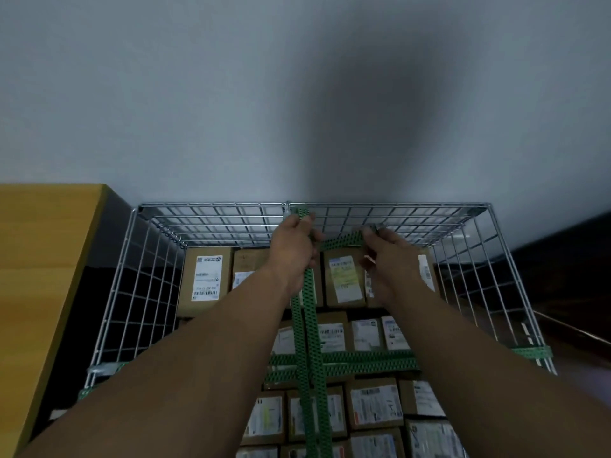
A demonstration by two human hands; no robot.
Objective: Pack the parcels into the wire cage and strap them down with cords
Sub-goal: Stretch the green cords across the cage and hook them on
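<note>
Downward view into a wire cage [215, 204] set against a grey wall [165, 94], with a dark shadow [380, 110] on the wall above the far rim. Cage filled with brown cardboard parcels [206, 279], packed side by side in rows, white labels upward, tops below the rim.

Two green perforated cords over the load.

Cross cord [367, 360]: doubled, stretched from the left cage wall to the right one, across the nearer rows of parcels. Green ends visible on the wire at both sides. Grey metal piece [99, 370] at the left end, too blurred to name.

Long cord [312, 358]: also doubled, running from the bottom edge of the view toward the far wall. Laid over the cross cord near the middle of the cage, then rising to the far rim and passing over it.

Left hand [292, 246]: just below the far rim, fingers curled round the long cord and gripping it, forearm stretched out above the load.

Right hand [385, 256]: just beside the left, thumb and fingertips pinching the free end of the long cord. Short green length of that cord spanning the gap between the two hands. Small grey item [373, 228] at the right fingertips, blurred, not identifiable.

Left of the cage: yellow wooden top [43, 259] with a black side, close to the cage wall. Right of the cage: dark floor [562, 259].
</note>
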